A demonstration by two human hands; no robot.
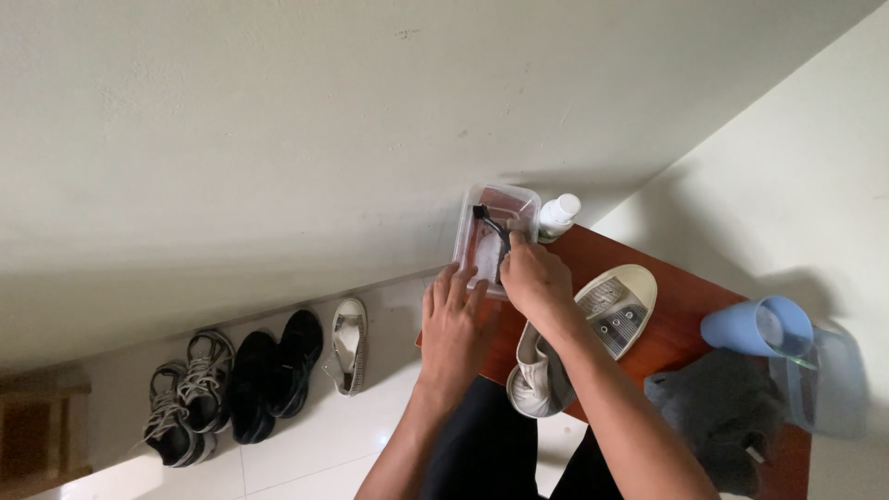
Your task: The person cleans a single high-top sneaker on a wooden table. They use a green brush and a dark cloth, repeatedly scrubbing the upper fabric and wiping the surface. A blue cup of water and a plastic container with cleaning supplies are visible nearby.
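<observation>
Left hand (454,319) rests spread open against the clear tub (493,233); right hand (535,278) grips a black brush (491,222).

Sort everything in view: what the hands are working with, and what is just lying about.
In use:
- clear plastic rectangular tub, steadied by the left hand
- black brush, in the grip of the right hand
- cream canvas shoe on the reddish-brown wooden table

Lying about:
- white plastic bottle
- blue cup
- dark grey cloth
- shoes along the wall
</observation>
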